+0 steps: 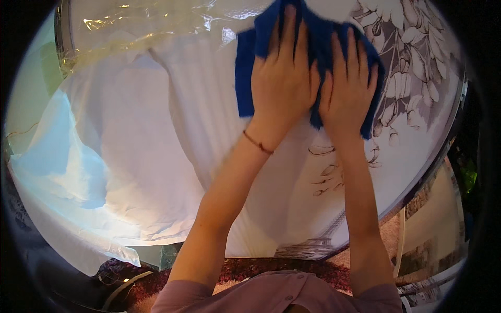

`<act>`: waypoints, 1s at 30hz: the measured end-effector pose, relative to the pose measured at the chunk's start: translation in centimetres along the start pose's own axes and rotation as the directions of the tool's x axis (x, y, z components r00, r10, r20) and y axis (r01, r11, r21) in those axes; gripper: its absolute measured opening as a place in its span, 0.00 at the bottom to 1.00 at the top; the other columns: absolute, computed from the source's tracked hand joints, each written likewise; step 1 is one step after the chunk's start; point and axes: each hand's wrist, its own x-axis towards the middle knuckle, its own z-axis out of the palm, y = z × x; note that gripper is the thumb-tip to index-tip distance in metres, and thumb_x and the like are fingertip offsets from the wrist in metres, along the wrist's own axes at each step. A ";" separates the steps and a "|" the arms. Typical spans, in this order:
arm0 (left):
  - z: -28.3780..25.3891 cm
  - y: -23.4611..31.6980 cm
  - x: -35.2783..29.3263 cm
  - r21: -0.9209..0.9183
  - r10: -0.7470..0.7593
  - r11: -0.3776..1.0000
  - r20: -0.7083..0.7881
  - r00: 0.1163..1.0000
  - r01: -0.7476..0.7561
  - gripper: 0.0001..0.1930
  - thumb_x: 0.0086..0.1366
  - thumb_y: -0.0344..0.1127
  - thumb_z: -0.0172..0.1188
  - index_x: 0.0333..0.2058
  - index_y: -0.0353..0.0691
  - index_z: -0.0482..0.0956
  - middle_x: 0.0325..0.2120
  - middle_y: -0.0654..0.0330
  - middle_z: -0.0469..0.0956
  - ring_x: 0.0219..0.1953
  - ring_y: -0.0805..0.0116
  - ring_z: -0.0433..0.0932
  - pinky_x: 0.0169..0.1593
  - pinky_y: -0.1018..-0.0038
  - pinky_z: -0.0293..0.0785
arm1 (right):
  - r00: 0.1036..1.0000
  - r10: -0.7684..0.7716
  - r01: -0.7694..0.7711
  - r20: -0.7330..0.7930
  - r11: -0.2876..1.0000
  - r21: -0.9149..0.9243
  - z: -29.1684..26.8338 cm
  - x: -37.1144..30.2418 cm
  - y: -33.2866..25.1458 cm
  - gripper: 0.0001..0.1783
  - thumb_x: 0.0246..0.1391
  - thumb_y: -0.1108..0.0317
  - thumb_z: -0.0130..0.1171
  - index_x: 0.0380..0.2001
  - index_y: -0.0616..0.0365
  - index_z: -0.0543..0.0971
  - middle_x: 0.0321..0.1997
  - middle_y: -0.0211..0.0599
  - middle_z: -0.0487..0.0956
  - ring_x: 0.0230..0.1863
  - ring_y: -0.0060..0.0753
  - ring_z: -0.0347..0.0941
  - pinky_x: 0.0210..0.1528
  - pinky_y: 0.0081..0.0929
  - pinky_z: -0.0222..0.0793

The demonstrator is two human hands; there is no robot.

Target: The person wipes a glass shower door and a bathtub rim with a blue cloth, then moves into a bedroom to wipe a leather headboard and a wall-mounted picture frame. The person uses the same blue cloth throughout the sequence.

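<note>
A dark blue cloth [245,78] lies bunched on a white printed surface [276,208], towards its far side. My left hand [284,78] rests on the cloth's left half, fingers stretched forward and folds of cloth rising around them. Beside it, my right hand [349,86] lies on the right half with its fingers extended and slightly spread. The two thumbs nearly meet at the middle. Under both palms the cloth is hidden. Grey-brown drawn flowers [402,78] decorate the surface to the right of the hands.
A large white sheet [135,146] covers the left side, its edge hanging at the lower left. Shiny clear plastic film [156,36] stretches across the far left. A dark rim borders the surface at right. Below the near edge shows a dark red shaggy rug [245,268].
</note>
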 end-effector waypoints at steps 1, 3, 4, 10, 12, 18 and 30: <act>0.4 0.3 1.3 0.029 0.000 1.000 -0.036 0.999 0.001 0.31 0.61 0.40 0.55 0.60 0.29 0.68 0.68 0.46 0.60 0.65 0.49 0.64 0.57 0.63 0.66 | 0.999 -0.022 0.022 -0.043 1.000 -0.004 0.1 1.0 0.8 0.28 0.63 0.61 0.46 0.66 0.51 0.68 0.73 0.41 0.62 0.71 0.47 0.58 0.69 0.58 0.48; -1.6 1.1 2.7 0.241 -0.121 0.967 0.147 0.982 0.083 0.35 0.63 0.52 0.56 0.65 0.39 0.66 0.70 0.49 0.56 0.70 0.44 0.54 0.62 0.41 0.52 | 0.999 -0.022 0.023 -0.031 1.000 0.003 0.3 1.4 1.5 0.27 0.65 0.61 0.43 0.67 0.51 0.66 0.73 0.40 0.61 0.72 0.47 0.56 0.70 0.57 0.45; 0.0 1.0 2.6 0.098 -0.068 0.993 0.009 0.998 0.066 0.33 0.62 0.45 0.56 0.63 0.34 0.67 0.69 0.47 0.58 0.68 0.47 0.60 0.59 0.52 0.59 | 0.999 -0.023 0.023 -0.026 1.000 0.006 0.2 1.5 1.8 0.27 0.66 0.61 0.41 0.67 0.50 0.66 0.74 0.39 0.60 0.73 0.47 0.55 0.71 0.57 0.44; 1.1 3.7 -3.0 0.040 -0.071 0.997 0.021 0.997 0.070 0.28 0.59 0.37 0.56 0.57 0.30 0.72 0.66 0.47 0.63 0.62 0.54 0.69 0.56 0.67 0.66 | 0.991 -0.021 0.014 0.131 0.998 0.056 -1.6 -3.5 1.9 0.29 0.61 0.61 0.47 0.66 0.54 0.67 0.75 0.39 0.58 0.68 0.46 0.60 0.69 0.57 0.47; 1.3 4.2 -2.5 0.012 -0.075 0.997 -0.003 0.997 0.075 0.25 0.60 0.35 0.55 0.55 0.27 0.73 0.66 0.45 0.64 0.64 0.46 0.67 0.54 0.65 0.70 | 0.989 -0.048 0.042 0.142 0.998 0.042 -1.9 -3.0 2.8 0.29 0.61 0.61 0.47 0.66 0.53 0.67 0.75 0.40 0.59 0.67 0.46 0.61 0.68 0.57 0.48; 4.0 7.1 2.0 0.040 -0.103 0.994 -0.014 0.995 0.103 0.28 0.62 0.38 0.55 0.59 0.31 0.69 0.68 0.50 0.59 0.66 0.44 0.63 0.49 0.61 0.72 | 0.997 -0.068 0.069 0.039 0.997 -0.026 -2.6 0.5 7.9 0.29 0.63 0.59 0.47 0.66 0.52 0.67 0.73 0.41 0.60 0.70 0.49 0.58 0.69 0.57 0.48; 5.4 20.3 -13.4 -0.274 0.191 0.958 0.397 0.898 -0.082 0.27 0.62 0.40 0.53 0.59 0.38 0.73 0.68 0.59 0.63 0.52 0.69 0.76 0.52 0.70 0.71 | 0.943 0.283 -0.262 0.174 0.956 -0.134 -9.2 -25.7 12.8 0.27 0.65 0.57 0.38 0.56 0.70 0.68 0.74 0.65 0.52 0.70 0.71 0.52 0.68 0.68 0.38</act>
